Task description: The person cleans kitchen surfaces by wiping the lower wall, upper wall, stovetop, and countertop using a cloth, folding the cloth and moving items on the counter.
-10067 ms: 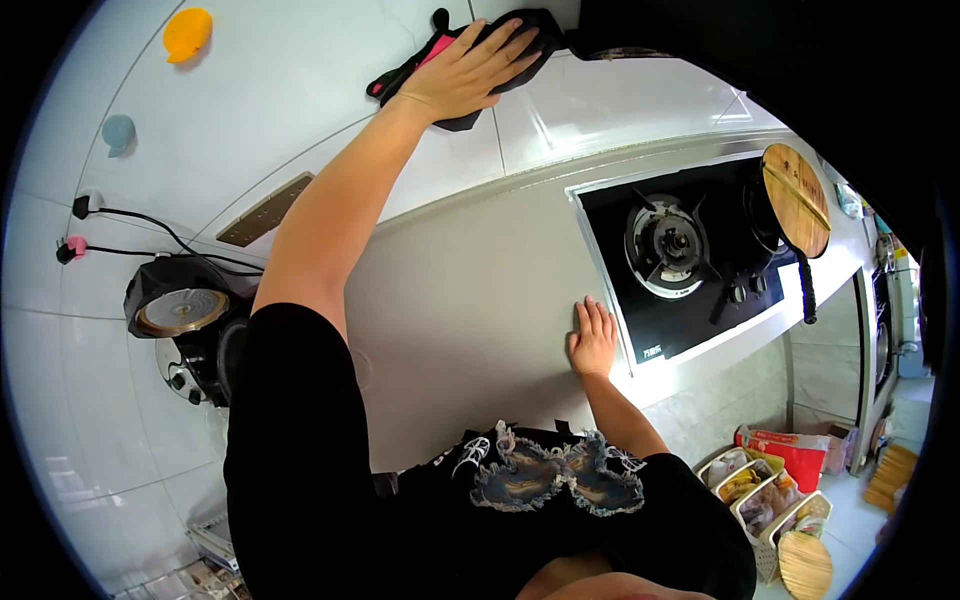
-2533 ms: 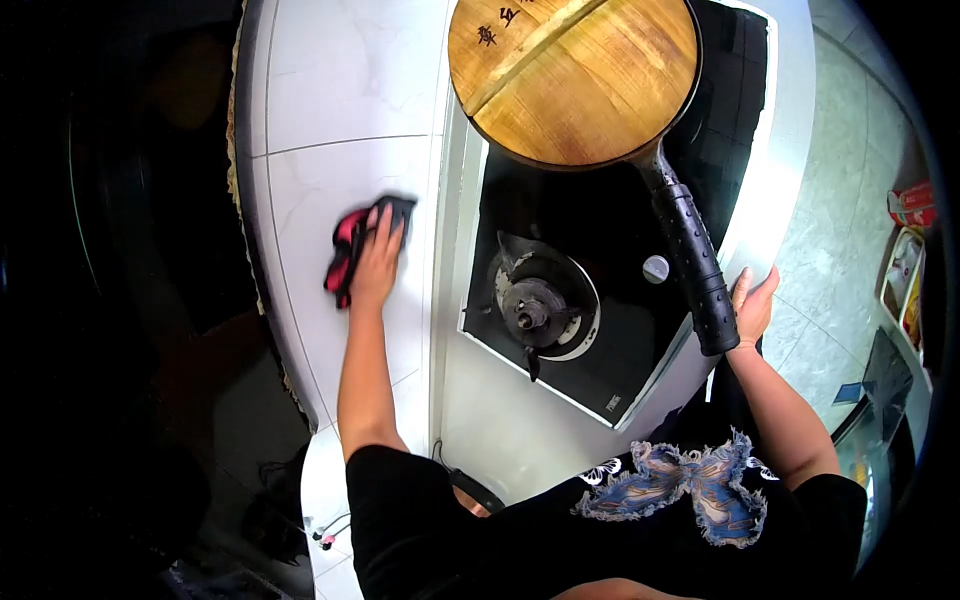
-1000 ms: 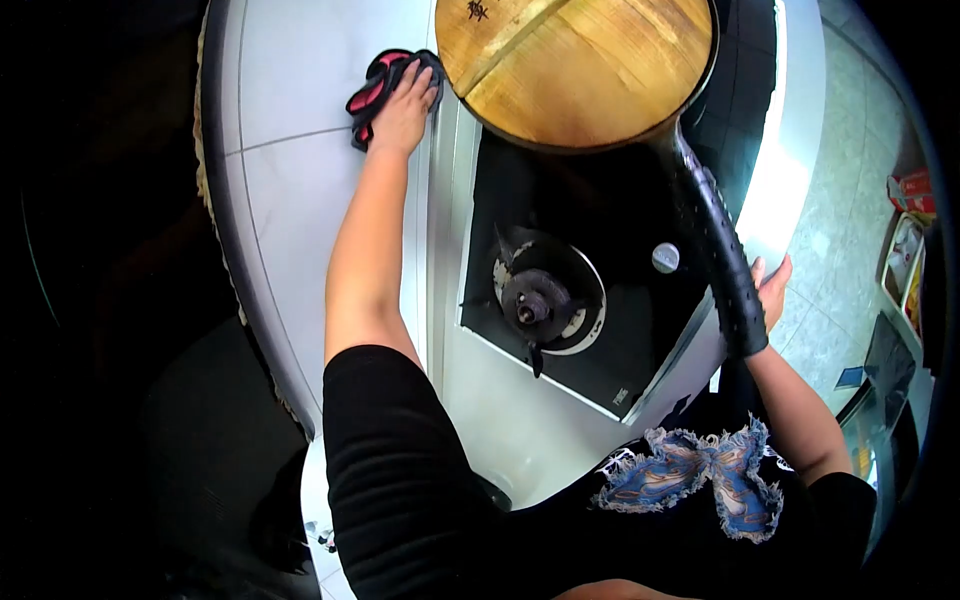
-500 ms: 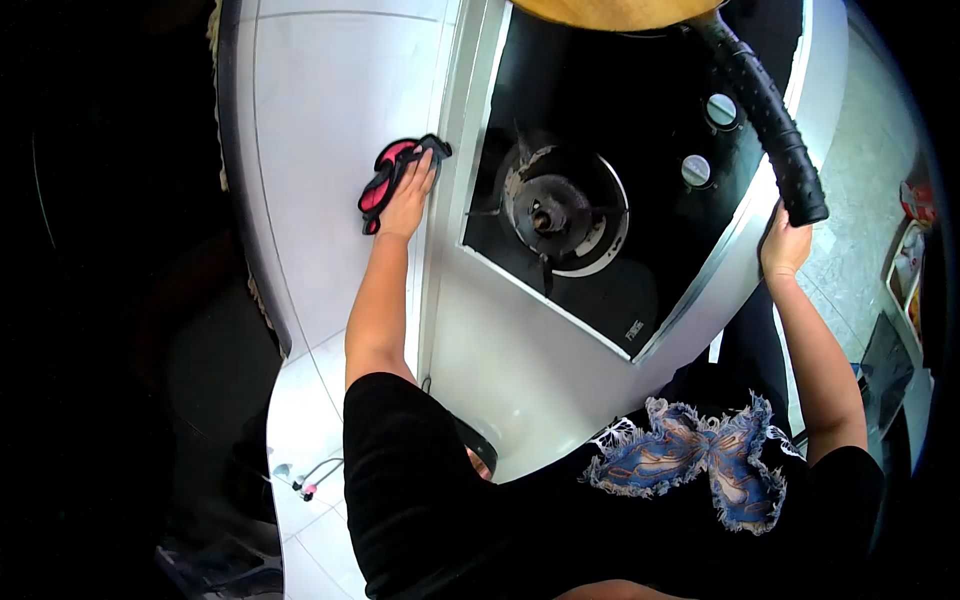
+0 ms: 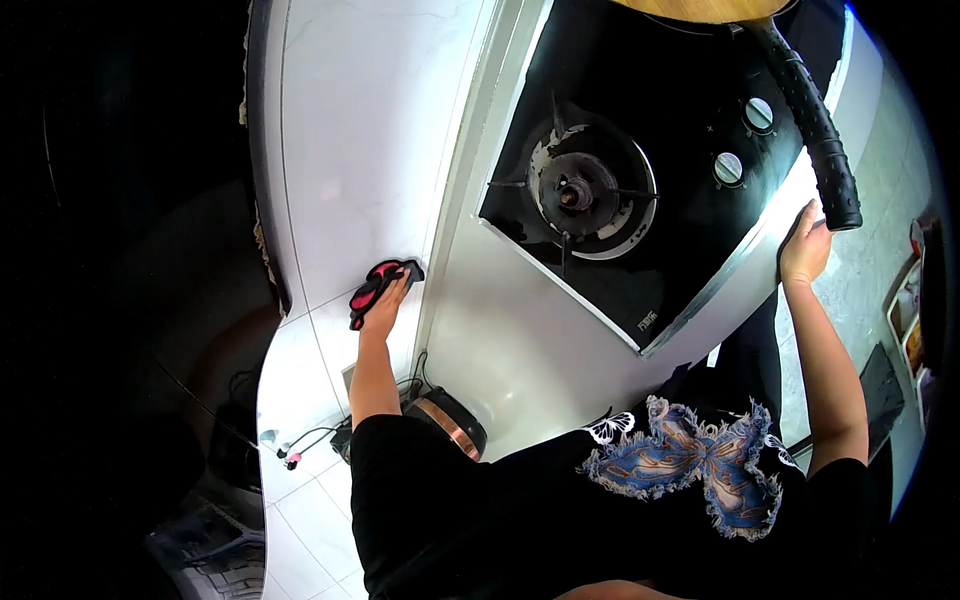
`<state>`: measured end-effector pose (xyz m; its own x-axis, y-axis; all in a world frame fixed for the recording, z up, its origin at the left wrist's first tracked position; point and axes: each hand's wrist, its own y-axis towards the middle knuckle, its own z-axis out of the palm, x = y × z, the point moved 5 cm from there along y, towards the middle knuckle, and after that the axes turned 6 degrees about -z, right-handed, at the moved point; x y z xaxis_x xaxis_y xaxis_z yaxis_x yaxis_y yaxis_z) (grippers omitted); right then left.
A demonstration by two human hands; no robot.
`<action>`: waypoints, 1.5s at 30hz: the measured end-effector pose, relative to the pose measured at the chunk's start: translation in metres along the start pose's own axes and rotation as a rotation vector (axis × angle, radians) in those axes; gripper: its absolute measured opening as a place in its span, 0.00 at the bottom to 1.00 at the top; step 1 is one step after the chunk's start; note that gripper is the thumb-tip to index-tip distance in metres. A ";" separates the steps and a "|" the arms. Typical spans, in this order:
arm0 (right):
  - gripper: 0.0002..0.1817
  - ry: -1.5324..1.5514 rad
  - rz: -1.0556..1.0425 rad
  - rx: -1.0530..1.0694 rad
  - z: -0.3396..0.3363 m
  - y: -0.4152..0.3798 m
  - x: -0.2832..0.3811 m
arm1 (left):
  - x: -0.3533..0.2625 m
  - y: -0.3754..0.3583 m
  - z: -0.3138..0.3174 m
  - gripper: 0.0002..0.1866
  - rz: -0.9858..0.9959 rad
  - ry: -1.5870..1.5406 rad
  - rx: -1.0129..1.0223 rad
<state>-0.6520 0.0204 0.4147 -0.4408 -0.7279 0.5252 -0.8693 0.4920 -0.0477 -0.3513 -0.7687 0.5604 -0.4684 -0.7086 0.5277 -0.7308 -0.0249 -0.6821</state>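
Observation:
My left hand (image 5: 381, 310) presses a red and black cloth (image 5: 368, 292) flat against the white tiled wall (image 5: 360, 190). The cloth is bunched under the stretched fingers and shows on both sides of them. My right hand (image 5: 806, 250) rests on the front edge of the light countertop (image 5: 530, 310), fingers apart, holding nothing I can see. Just above it juts the black handle (image 5: 818, 140) of a pan, whose wooden lid or board (image 5: 700, 8) is cut off by the top of the view. Between my arms lies a black gas stove (image 5: 640, 230) with a bare burner (image 5: 575, 195).
Two silver knobs (image 5: 759, 115) sit on the stove's right side. A dark round appliance with a copper-coloured band (image 5: 448, 422) stands in the counter corner, cords beside it. Small hooks with a cable (image 5: 290, 460) are on the wall. Shelved items (image 5: 908, 300) stand at far right.
My left hand has slid the cloth along the wall toward my body, down in the view. My right hand stays at the counter edge. The dark appliance shows more now.

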 end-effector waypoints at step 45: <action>0.31 0.185 -0.015 0.134 -0.041 -0.003 0.035 | 0.207 0.508 -0.669 0.37 -0.332 0.111 -0.889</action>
<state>-0.6558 0.0127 0.4678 -0.3902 -0.6287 0.6727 -0.9026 0.4055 -0.1446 -1.1517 -0.4558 0.6617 -0.1801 -0.6898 0.7013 -0.9233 0.3645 0.1214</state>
